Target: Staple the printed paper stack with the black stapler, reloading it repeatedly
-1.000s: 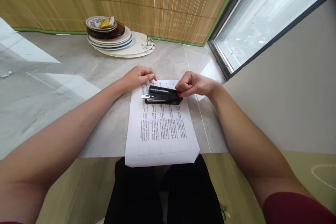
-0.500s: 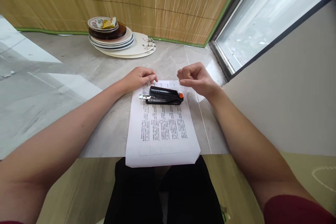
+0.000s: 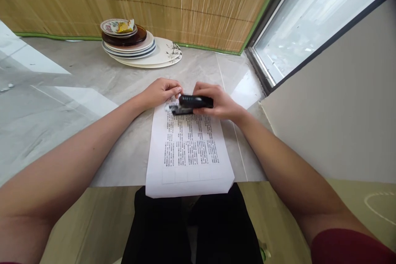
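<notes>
My right hand [image 3: 219, 101] is wrapped round the rear of a black stapler [image 3: 195, 101], whose metal front end points left and is blurred by motion. The stapler is over the upper part of the printed paper [image 3: 198, 177]. My left hand [image 3: 163, 92] is at the far left corner of the paper, thumb and fingers pinched together on that corner; the fingertips are partly hidden. The paper lies on the grey counter, its near end overhanging the front edge above my lap.
A stack of plates [image 3: 130, 49], topped by a small yellow wrapper [image 3: 125, 27], stands at the back left of the marbled counter [image 3: 68, 140]. Behind it hangs a bamboo blind [image 3: 139, 0]. A window frame [image 3: 262, 70] and a pale wall [image 3: 334, 103] border the right side.
My right hand has moved left and closed round the stapler, which lay on the paper. The stapler has shifted slightly up and away from me. My left hand stays at the corner.
</notes>
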A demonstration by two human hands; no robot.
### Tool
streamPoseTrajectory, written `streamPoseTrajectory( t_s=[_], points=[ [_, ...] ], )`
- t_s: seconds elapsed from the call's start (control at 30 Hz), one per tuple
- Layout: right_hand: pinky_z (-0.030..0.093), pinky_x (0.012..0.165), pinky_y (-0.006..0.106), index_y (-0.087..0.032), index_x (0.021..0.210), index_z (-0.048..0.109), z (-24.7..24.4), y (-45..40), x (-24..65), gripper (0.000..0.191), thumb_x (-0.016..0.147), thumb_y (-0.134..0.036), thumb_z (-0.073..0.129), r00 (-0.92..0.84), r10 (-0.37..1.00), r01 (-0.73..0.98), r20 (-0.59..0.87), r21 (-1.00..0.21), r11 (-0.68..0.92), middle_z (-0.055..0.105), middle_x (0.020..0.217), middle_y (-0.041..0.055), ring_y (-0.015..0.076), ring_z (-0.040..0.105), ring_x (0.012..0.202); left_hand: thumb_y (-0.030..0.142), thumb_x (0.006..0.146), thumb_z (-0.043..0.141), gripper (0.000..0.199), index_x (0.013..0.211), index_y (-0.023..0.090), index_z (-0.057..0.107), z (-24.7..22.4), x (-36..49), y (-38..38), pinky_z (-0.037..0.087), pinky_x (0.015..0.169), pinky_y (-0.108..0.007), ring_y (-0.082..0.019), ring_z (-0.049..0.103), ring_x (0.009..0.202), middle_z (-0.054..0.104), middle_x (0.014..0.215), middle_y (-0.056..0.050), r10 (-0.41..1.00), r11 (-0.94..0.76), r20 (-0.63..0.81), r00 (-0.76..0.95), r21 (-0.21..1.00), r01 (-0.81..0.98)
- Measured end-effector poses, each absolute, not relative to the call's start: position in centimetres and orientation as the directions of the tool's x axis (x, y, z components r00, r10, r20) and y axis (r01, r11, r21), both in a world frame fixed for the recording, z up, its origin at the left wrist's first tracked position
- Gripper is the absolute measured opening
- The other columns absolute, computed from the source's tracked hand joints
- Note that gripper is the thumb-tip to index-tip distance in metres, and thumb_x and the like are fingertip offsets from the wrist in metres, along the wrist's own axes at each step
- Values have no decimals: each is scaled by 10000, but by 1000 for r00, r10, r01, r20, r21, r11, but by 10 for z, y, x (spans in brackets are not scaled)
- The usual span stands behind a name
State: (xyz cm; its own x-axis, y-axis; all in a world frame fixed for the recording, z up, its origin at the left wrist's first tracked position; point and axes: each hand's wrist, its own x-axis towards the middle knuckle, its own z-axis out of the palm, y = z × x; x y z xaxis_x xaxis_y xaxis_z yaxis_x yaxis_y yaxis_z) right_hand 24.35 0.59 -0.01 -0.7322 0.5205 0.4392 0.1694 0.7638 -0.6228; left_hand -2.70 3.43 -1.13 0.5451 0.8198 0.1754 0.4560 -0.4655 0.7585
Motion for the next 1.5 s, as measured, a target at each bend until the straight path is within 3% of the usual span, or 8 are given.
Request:
streamPoseTrajectory(
  t_s=[0.1,0.23,0.37,0.57,0.83,1.07,1.23,1.5],
  points=[
    [478,803,349,-215,1000,708,-3,14,251,192,918,-371,786,-490,665,298,563,-609,735,583,990,23,189,549,884,411,1009,600,324,883,182,790,-13,-28,35,443,633,-288,-131,570,610,716,761,-35,821,-459,175,543,769,446],
    [534,856,390,-227,1060,740,-12,24,254,217,934,-400,779,-318,711,455,627,-557,695,572,1005,37,212,558,917,419,1049,601,305,966,186,781,-11,-28,31,419,562,-254,-96,521,539,718,763,-20,833,-473,250,493,784,402],
    [584,928,438,-262,1202,772,-20,24,249,273,963,-394,755,-326,684,528,653,-474,704,595,1080,56,229,617,977,445,1075,629,347,914,160,745,-9,-26,28,361,483,-216,-62,449,472,703,716,-18,834,-463,317,452,848,257],
    [626,958,472,-370,1403,713,-23,17,244,428,990,-259,687,-339,584,563,738,-338,754,589,1223,70,255,662,1095,475,1051,717,371,901,136,715,-11,-25,32,247,404,-198,-32,357,398,686,665,-19,870,-187,150,469,982,32],
    [604,992,489,-501,1471,652,-22,14,241,620,980,-124,672,-430,472,607,769,-141,782,612,1192,49,265,627,1128,571,966,824,453,952,127,739,-13,-24,32,155,376,-207,-15,334,383,689,711,-20,849,-59,122,514,989,-136],
    [581,980,499,-484,1448,665,-19,9,236,623,977,-77,644,-502,436,630,747,-29,776,646,1173,51,280,609,1114,609,931,845,490,872,150,685,-11,-22,30,158,371,-218,-40,334,369,514,538,61,816,-72,162,554,981,-181],
    [561,997,488,-466,1421,676,-17,6,233,573,1008,-77,591,-517,407,655,753,42,754,663,1148,41,270,616,1109,625,894,876,505,854,164,674,-13,-22,31,143,377,-217,-34,311,371,496,525,72,808,-50,158,567,978,-202],
    [543,1009,493,-458,1422,673,-19,8,233,553,980,-127,658,-530,452,683,718,45,729,661,1176,45,282,606,1140,642,915,846,539,735,184,624,-14,-24,32,149,378,-212,-39,268,365,424,468,77,794,-44,143,591,983,-178]
  ],
)
